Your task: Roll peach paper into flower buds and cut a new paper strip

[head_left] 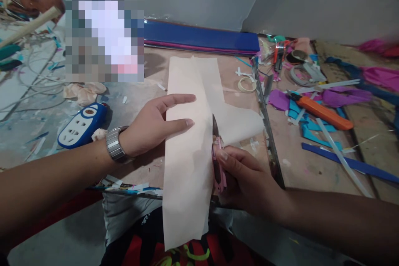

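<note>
A long cream sheet of paper (pixel 187 166) lies over the table, its lower end hanging past the front edge. My left hand (pixel 152 122) presses flat on the sheet's left side, thumb and fingers apart. In my right hand (pixel 249 178) is a pair of scissors (pixel 220 170) with pink handles, the fingers closed around them. Their blades point away from me at the sheet's right side. To the right of the blades, a flap of the paper (pixel 241 122) spreads outward, partly cut from the long strip.
A blue-and-white power strip (pixel 81 125) sits left of the paper. Blue and pink sheets (pixel 202 37) lie at the back. To the right are tape rolls (pixel 247 84), an orange utility knife (pixel 326 111), a glue stick (pixel 343 156) and colourful scraps. A blurred patch covers the upper left.
</note>
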Motion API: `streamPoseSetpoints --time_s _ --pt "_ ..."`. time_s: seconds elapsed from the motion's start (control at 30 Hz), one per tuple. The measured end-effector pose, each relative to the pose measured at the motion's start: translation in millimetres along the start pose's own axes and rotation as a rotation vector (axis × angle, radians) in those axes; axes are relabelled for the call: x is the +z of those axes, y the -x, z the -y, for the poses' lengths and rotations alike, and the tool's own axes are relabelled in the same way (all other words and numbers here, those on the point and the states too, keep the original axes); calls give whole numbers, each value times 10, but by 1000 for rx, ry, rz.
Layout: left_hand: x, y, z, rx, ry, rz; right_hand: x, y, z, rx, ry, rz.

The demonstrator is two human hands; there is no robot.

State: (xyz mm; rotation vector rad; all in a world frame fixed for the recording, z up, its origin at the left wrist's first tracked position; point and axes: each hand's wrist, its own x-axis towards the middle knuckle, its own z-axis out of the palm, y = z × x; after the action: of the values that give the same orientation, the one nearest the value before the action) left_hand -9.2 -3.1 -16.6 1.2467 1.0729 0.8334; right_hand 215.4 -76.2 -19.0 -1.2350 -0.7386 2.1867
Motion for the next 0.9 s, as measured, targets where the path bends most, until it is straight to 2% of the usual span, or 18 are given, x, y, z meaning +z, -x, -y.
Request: streamPoseSetpoints --time_s 0.47,0.9 --pt "23 15 -39 -30 27 -5 1 -23 9 -25 -13 27" --pt "30 36 -39 15 2 -35 7 -2 5 -4 -21 8"
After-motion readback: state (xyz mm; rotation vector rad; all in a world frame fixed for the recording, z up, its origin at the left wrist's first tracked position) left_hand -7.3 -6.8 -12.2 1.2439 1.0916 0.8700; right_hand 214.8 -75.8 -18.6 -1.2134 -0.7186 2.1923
